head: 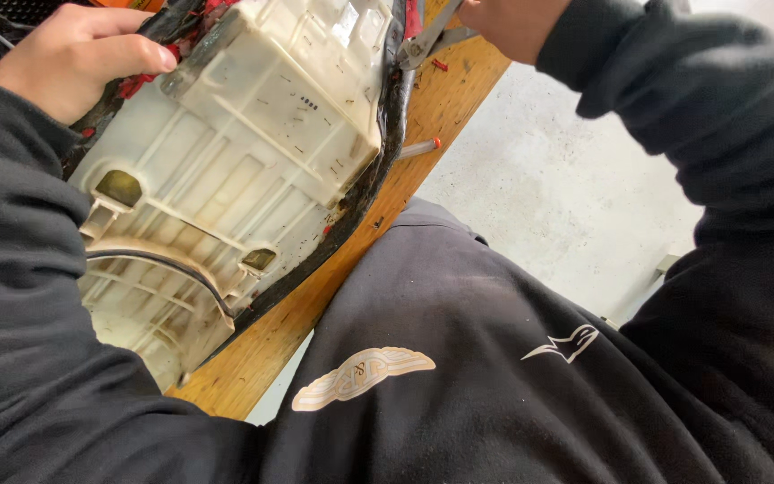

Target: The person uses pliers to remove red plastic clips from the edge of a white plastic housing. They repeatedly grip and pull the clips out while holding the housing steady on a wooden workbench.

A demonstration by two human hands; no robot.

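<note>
Wooden bench carries the cream plastic seat base I see upside down. At its left edge my left hand grips the black cover; at its right edge my right hand clasps pliers. Grey concrete floor lies right of it.

Both hands (sleeved arms) gripping

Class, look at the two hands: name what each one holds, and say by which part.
Left hand grips the upturned seat base by its black edge trim. Right hand holds metal pliers by the handles, jaws at the trim.
</note>
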